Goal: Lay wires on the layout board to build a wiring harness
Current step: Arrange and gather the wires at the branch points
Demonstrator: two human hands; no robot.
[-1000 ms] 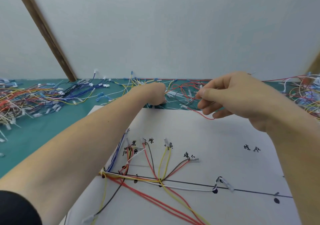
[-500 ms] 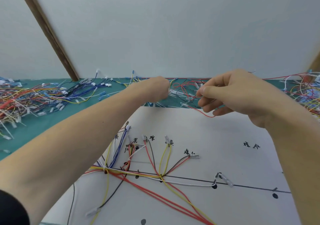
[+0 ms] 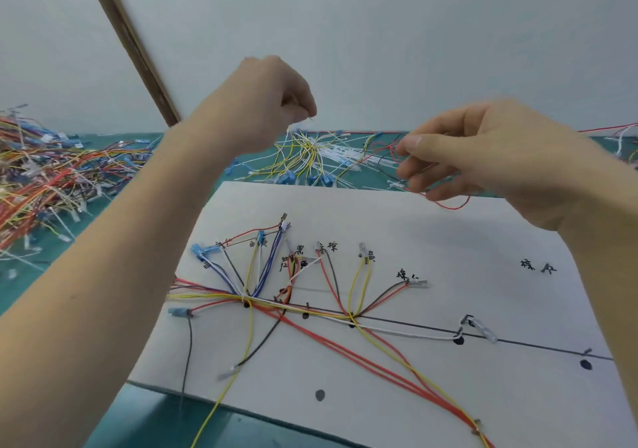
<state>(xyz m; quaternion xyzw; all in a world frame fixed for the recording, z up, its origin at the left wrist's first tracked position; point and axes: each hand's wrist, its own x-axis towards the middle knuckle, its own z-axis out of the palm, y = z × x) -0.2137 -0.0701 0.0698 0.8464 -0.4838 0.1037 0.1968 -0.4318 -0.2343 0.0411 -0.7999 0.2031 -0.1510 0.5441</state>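
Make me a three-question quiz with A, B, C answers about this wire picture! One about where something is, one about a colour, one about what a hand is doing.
1. Where is the big tangled wire pile?
A. Left of the board
B. On the board
C. On the wall

2. What colour is the wire looping under the right hand?
A. Blue
B. Red
C. Green

3. What is the left hand doing?
A. Lying flat on the board
B. Pressing the mat
C. Raised above the mat, fingers curled together

Answers:
1. A, the pile lies on the green mat left of the white board.
2. B, a thin red wire hangs in a loop below the pinching fingers.
3. C, it hangs in front of the wall with fingertips drawn in; what they pinch is too blurred to tell.
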